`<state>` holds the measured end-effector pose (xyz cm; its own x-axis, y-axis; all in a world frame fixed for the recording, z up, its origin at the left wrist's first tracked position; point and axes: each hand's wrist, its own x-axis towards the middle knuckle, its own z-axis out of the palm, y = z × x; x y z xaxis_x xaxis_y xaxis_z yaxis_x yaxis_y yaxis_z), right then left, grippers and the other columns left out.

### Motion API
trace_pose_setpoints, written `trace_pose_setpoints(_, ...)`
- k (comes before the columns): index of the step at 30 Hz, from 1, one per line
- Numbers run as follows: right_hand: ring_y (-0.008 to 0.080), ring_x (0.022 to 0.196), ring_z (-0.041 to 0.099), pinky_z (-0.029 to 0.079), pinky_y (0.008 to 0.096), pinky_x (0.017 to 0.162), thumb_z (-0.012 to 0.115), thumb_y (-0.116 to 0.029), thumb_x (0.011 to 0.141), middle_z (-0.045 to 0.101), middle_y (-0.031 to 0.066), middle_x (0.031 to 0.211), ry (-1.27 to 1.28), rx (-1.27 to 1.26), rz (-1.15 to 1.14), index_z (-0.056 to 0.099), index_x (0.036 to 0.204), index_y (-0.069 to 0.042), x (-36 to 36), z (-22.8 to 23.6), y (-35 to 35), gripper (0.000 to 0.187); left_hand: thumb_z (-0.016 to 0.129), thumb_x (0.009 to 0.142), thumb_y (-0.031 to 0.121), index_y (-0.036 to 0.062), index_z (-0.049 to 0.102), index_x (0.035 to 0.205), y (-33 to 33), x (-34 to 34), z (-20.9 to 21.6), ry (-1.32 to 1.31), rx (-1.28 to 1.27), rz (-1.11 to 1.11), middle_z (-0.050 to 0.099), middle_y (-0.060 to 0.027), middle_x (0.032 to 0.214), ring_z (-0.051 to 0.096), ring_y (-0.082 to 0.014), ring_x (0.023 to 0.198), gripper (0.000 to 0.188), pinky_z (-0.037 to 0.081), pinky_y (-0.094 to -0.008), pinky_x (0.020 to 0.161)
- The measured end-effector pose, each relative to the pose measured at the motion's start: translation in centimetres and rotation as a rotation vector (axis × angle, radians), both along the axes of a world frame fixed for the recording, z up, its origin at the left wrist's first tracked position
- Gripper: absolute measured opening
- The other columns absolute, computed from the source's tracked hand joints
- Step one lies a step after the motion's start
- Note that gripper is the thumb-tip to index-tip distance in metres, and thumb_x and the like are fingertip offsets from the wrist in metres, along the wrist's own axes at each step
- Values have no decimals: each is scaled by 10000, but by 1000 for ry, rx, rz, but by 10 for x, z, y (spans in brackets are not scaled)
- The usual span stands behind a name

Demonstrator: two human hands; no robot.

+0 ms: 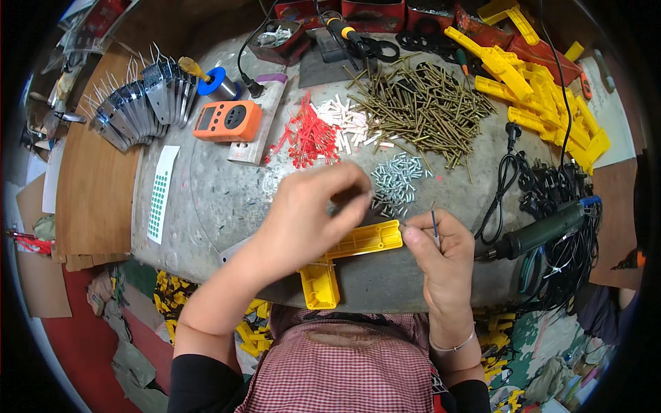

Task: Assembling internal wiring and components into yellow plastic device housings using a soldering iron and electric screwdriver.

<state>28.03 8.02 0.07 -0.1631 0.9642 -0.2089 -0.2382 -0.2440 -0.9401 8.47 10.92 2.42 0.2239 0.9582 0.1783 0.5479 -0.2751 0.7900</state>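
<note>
A T-shaped yellow plastic housing (319, 286) lies at the table's near edge, its ribbed hollow side up. Above its left arm, partly covering it, is my left hand (313, 210). The thumb and fingers there curl toward each other, and whatever they may hold is hidden. My right hand (442, 251) is at the housing's right end, its thumb and fingers pinched around a thin grey wire (435, 224) that sticks up between them. Just beyond both hands sits a pile of small silver screws (398, 180).
Behind the screws lie long brass-coloured screws (427, 107), white pieces (348, 118) and red parts (308, 134). An orange meter (227, 120) is at left, with metal plates (127, 113) beyond. At right are yellow housings (544, 96), a green power screwdriver (540, 230) and black cords (561, 268).
</note>
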Motion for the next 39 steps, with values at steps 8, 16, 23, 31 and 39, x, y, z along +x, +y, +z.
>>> trace_pose_setpoints(8, -17, 554, 364, 269, 180, 491, 687, -54, 860, 483, -98, 616, -169, 32, 148, 655, 836, -10, -1, 3, -4, 60, 736, 820, 66, -19, 649, 893, -28, -10, -3, -659, -440, 93, 630, -33, 885, 586, -102, 819, 142, 478, -244, 749)
trace_pose_setpoints(16, -12, 564, 364, 270, 189, 494, 684, -51, 852, 469, -98, 611, -176, 15, 205, 653, 821, -12, -2, 5, -6, 59, 732, 809, 30, -20, 653, 888, -32, -18, -3, -679, -518, 19, 629, -44, 914, 592, -108, 839, 123, 481, -245, 757)
trace_pose_setpoints(23, -13, 569, 360, 263, 190, 492, 693, -67, 855, 473, -99, 609, -176, 1, 236, 649, 811, -15, 0, 1, -5, 81, 730, 798, -3, -27, 663, 887, -34, -16, -1, -460, -314, -81, 640, -48, 894, 602, -109, 812, 114, 488, -238, 731)
trace_pose_setpoints(31, 21, 626, 490, 395, 186, 550, 709, -15, 845, 559, -22, 715, -89, 49, 191, 564, 888, -7, 6, -2, -14, 152, 777, 775, 36, 6, 663, 841, -43, -7, -5, -401, -335, 24, 671, -12, 814, 604, -63, 729, 136, 483, -212, 638)
trace_pose_setpoints(39, 85, 672, 586, 485, 223, 615, 716, 41, 806, 620, 55, 776, -20, 106, 254, 543, 870, -10, 22, -5, -20, 191, 742, 764, 39, 26, 685, 928, -65, -1, 3, -154, 12, -126, 678, -99, 868, 675, -243, 756, 174, 535, -318, 683)
